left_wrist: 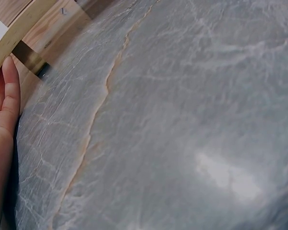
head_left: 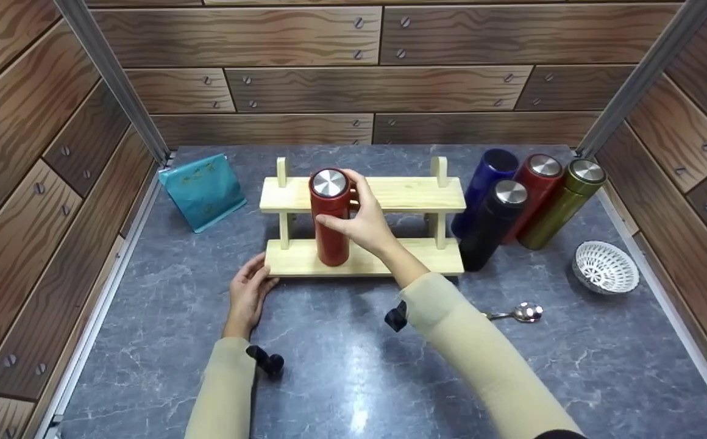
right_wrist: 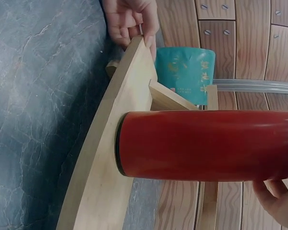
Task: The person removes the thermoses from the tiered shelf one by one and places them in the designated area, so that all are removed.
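Note:
A red thermos (head_left: 333, 241) with a silver lid top stands upright at the lower board of a two-tier wooden rack (head_left: 402, 256). My right hand (head_left: 365, 222) grips it near the top, thumb in front and fingers around the far side. In the right wrist view the red thermos (right_wrist: 206, 146) has its dark base right at the board, and the fingers show at its upper part. My left hand (head_left: 248, 296) holds the left end of the lower board. The left wrist view shows fingertips of that left hand (left_wrist: 5, 103) against the board's edge (left_wrist: 14, 33).
Right of the rack stand a blue thermos (head_left: 478, 189), a black one (head_left: 490, 228), a red one (head_left: 530, 195) and a green one (head_left: 564, 207). A white openwork bowl (head_left: 606, 268) and a spoon (head_left: 521, 313) lie nearer. Back left stands a teal pouch (head_left: 204, 192).

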A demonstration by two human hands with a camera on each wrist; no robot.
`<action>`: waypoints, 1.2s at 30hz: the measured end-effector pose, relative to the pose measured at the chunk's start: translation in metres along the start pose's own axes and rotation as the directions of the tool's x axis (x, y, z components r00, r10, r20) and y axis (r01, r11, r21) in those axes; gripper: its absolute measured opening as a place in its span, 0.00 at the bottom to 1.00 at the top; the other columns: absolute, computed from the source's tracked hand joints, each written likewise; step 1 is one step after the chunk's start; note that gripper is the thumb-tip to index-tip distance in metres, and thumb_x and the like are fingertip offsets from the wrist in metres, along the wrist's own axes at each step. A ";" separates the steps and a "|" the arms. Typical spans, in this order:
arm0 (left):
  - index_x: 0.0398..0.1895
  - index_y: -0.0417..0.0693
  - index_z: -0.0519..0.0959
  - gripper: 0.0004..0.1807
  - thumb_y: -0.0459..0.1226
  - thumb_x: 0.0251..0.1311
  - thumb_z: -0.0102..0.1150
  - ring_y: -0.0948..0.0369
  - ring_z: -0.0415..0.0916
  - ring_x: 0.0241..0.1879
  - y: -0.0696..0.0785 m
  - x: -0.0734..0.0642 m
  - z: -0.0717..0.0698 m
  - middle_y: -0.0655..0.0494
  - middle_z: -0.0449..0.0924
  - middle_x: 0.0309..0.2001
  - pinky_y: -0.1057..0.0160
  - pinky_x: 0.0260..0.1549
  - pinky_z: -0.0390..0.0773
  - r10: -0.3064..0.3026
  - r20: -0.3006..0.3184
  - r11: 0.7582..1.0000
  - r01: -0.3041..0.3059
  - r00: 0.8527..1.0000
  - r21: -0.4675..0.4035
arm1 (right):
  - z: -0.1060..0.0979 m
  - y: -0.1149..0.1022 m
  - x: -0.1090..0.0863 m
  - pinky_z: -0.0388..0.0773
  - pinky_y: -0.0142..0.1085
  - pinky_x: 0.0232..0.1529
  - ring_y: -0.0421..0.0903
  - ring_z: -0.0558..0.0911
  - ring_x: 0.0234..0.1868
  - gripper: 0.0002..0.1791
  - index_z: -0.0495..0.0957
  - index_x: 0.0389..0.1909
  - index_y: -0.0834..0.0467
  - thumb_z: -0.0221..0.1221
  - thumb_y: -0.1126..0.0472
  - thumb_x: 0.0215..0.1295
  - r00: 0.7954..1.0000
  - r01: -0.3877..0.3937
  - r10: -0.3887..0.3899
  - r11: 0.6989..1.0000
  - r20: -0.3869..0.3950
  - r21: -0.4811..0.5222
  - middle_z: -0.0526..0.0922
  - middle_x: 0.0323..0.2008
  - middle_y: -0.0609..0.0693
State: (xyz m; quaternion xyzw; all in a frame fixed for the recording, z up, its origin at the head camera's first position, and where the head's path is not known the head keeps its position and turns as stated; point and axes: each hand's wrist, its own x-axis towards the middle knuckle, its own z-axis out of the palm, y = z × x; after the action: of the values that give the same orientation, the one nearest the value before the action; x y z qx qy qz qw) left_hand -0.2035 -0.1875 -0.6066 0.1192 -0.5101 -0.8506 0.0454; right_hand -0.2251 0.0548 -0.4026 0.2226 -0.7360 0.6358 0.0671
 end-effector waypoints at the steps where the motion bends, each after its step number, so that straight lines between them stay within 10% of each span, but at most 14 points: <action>1: 0.57 0.40 0.72 0.22 0.31 0.58 0.60 0.54 0.76 0.42 0.000 0.000 0.000 0.43 0.72 0.51 0.58 0.40 0.80 0.001 -0.001 1.000 -0.001 1.000 -0.001 | 0.000 0.000 -0.001 0.75 0.43 0.47 0.51 0.75 0.48 0.42 0.61 0.62 0.63 0.71 0.68 0.45 1.000 0.014 -0.014 1.000 -0.013 -0.003 0.73 0.51 0.59; 36: 0.58 0.37 0.71 0.23 0.28 0.57 0.59 0.55 0.77 0.40 -0.001 0.001 -0.001 0.44 0.73 0.51 0.59 0.38 0.80 -0.001 -0.005 0.999 0.001 1.000 -0.032 | -0.060 -0.013 -0.048 0.77 0.43 0.44 0.47 0.78 0.44 0.40 0.68 0.58 0.67 0.72 0.72 0.39 0.960 0.093 -0.098 0.995 -0.261 -0.030 0.78 0.47 0.56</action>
State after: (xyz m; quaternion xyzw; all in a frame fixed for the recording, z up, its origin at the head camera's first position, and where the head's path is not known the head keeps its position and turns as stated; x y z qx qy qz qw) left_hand -0.2042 -0.1875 -0.6081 0.1210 -0.4961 -0.8584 0.0482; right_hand -0.1881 0.1234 -0.3982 0.1712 -0.7144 0.6494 0.1965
